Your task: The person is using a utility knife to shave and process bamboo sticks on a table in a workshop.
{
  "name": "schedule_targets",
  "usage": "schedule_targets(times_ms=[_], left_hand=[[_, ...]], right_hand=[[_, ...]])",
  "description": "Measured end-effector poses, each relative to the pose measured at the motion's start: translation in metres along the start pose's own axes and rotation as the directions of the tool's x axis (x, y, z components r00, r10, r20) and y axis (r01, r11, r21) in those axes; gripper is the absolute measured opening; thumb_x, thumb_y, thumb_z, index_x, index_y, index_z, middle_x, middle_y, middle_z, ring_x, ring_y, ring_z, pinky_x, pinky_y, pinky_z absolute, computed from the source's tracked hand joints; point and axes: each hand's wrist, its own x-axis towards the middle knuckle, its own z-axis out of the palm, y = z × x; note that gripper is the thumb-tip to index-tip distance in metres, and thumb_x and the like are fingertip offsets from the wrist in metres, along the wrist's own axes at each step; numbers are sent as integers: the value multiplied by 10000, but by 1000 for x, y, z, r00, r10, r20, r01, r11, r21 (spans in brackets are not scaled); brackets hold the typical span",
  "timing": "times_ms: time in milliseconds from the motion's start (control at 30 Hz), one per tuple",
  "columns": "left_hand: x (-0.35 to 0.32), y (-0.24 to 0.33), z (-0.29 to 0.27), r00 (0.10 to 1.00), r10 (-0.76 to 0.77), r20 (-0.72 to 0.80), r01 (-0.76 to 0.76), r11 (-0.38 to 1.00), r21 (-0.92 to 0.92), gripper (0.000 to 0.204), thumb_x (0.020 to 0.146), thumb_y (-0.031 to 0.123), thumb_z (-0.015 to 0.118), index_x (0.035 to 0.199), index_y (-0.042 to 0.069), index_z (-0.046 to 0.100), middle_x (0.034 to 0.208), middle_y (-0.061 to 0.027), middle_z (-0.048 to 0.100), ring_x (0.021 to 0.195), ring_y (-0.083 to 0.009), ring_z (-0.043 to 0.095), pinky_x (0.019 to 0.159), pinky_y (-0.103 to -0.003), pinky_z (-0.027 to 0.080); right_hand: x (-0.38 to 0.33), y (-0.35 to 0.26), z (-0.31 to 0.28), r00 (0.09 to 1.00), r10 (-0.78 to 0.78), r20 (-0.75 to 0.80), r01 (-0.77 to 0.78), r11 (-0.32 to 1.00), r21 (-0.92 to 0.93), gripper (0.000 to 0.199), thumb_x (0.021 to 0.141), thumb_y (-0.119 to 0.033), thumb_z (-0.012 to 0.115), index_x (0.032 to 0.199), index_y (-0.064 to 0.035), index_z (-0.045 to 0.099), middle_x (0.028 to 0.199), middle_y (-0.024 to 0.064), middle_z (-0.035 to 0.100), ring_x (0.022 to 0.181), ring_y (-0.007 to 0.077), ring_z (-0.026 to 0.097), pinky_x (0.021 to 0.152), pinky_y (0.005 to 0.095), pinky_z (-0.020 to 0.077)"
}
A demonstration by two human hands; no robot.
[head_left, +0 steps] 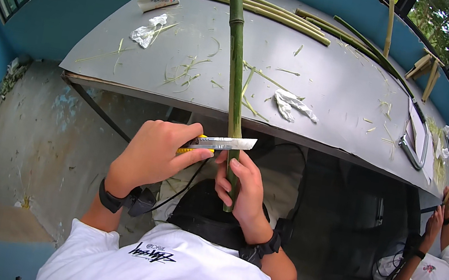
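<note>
My left hand [152, 148] is closed round the yellow handle of a utility knife [218, 143], whose metal blade points right and crosses over a green bamboo stalk [236, 65]. Near its lower end, the stalk is gripped by my right hand [246, 188], fingers wrapped round it just below the blade. From there the bamboo runs away from me over the table edge, its far end past the middle of the table. A paler, scraped stretch shows on the stalk just above the knife. Whether the blade touches the bamboo I cannot tell.
On the grey table [148, 62] lie several bamboo poles [263, 13], crumpled tissues [295, 105], thin green shavings [185, 71] and a short pale tube [158, 2]. A clipboard [417, 142] rests at the right. Another person [422, 274] works at the table's right end.
</note>
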Motion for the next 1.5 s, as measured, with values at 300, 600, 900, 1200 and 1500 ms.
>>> schedule_targets(times_ms=[300,600,900,1200,1500], left_hand=[[1,-6,0,996,-9,-86,0,995,-98,376,954,362,699,905,9,579,675,-151,521,604,-343,524,582,-383,414],[3,-7,3,988,-30,-149,9,990,-140,438,958,443,699,871,27,594,657,-162,552,587,-349,562,562,-394,426],[5,-2,14,996,-84,-32,56,860,-507,274,867,202,808,953,-8,654,707,-5,546,643,-74,451,588,-256,376],[-1,-12,6,996,-16,91,63,841,-538,279,824,216,850,931,13,693,683,21,550,612,-62,464,573,-250,372],[-2,-4,11,931,256,260,-46,789,-613,339,770,171,898,961,24,660,720,-45,626,591,-136,532,574,-268,408]], right_hand=[[2,-3,-7,996,-81,35,84,993,-83,540,1041,-374,389,1191,84,633,549,33,472,440,117,439,454,250,395],[2,-3,-8,997,-70,39,74,992,-106,538,1046,-374,394,1238,70,629,618,40,535,514,110,468,502,249,395],[-1,0,-3,964,-52,259,166,881,-443,276,1056,-204,593,913,-3,717,628,-24,542,536,58,450,515,250,358],[-8,-24,-13,815,-546,-195,388,764,-516,140,996,-66,613,1109,-11,675,821,-3,602,645,41,522,552,205,394],[-1,-106,-40,530,-728,436,334,-293,-896,432,684,112,683,1054,-102,749,1095,95,652,1018,270,601,787,340,482]])
